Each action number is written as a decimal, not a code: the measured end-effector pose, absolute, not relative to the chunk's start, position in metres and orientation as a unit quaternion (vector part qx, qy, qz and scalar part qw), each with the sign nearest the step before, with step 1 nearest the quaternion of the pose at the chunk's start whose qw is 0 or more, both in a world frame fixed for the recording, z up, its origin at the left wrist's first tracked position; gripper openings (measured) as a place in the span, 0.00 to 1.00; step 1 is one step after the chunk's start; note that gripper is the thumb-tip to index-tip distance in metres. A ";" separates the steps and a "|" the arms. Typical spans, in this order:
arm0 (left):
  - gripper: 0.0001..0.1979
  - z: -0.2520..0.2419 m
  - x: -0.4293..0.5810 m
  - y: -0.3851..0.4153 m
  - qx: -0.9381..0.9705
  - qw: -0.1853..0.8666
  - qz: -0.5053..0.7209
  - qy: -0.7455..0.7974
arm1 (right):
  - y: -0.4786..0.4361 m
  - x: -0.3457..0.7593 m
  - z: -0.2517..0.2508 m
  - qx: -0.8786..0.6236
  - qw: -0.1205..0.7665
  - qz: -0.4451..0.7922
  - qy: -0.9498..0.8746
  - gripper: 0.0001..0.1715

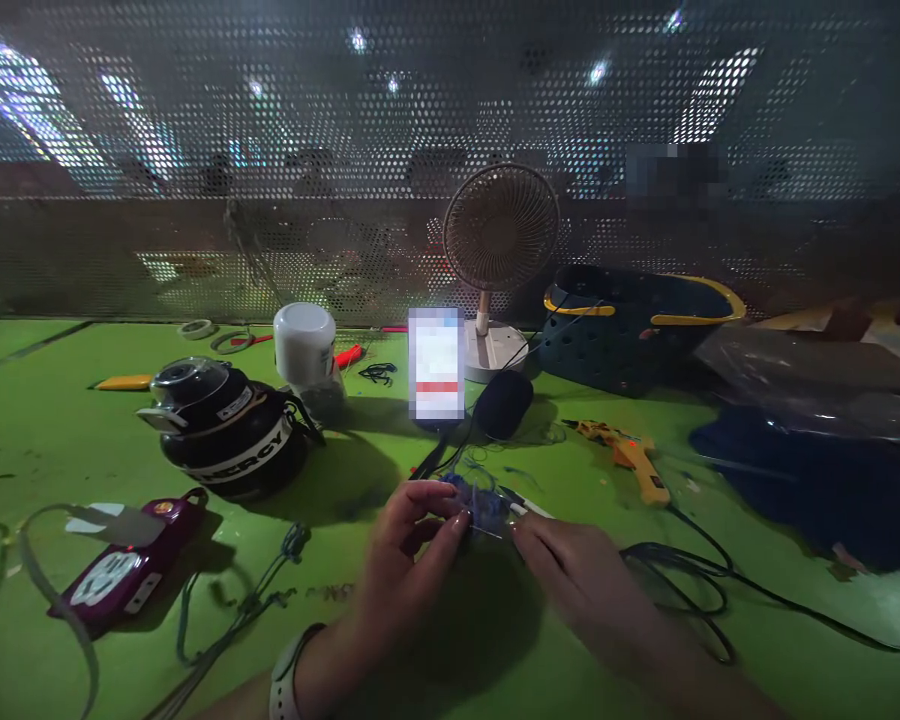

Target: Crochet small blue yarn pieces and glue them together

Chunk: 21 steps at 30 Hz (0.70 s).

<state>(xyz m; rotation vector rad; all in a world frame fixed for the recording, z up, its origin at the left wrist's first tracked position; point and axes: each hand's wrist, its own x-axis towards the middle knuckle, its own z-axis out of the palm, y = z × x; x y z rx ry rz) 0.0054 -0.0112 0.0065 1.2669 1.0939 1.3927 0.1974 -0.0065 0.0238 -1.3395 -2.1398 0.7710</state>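
Pinching blue yarnwork (486, 500), "NERGY"-lettered bottle (229, 435) leftward

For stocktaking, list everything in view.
Table: one, green, beneath
Panel: one, grey, back
Fan: one, pale, back
Screen: one, bright, centre
Ball: one, dark, centre
Basket: one, teal, back right
Plastic sheet: one, clear, right
Heap: one, navy, right
Glue gun: one, yellow, right
Jar: one, white top, left
Bottle: one, black, left
Power strip: one, purple, left
Rings: two, greyish, back left
Slim tool: one, yellow, left
Cords: several, grey/black, scattered
Oddments: several, mixed, scattered
Fuzzy piece: one, blue, front
Wristband: one, pale, left wrist
Left hand: one, bare, front
Right hand: one, bare, front
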 end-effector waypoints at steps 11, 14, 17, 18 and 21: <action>0.07 0.012 0.006 -0.010 0.494 0.468 0.586 0.441 | -0.005 0.197 0.018 -0.498 0.286 0.218 -0.789 0.25; 0.07 0.011 0.006 -0.010 0.492 0.466 0.590 0.439 | -0.004 0.197 0.017 -0.498 0.283 0.214 -0.791 0.24; 0.07 0.011 0.006 -0.010 0.495 0.467 0.588 0.437 | -0.003 0.197 0.016 -0.497 0.289 0.210 -0.791 0.25; 0.07 0.011 0.006 -0.010 0.494 0.467 0.588 0.438 | -0.003 0.197 0.016 -0.497 0.290 0.209 -0.791 0.25; 0.07 0.010 0.005 -0.010 0.494 0.467 0.587 0.439 | -0.004 0.198 0.017 -0.497 0.287 0.211 -0.791 0.24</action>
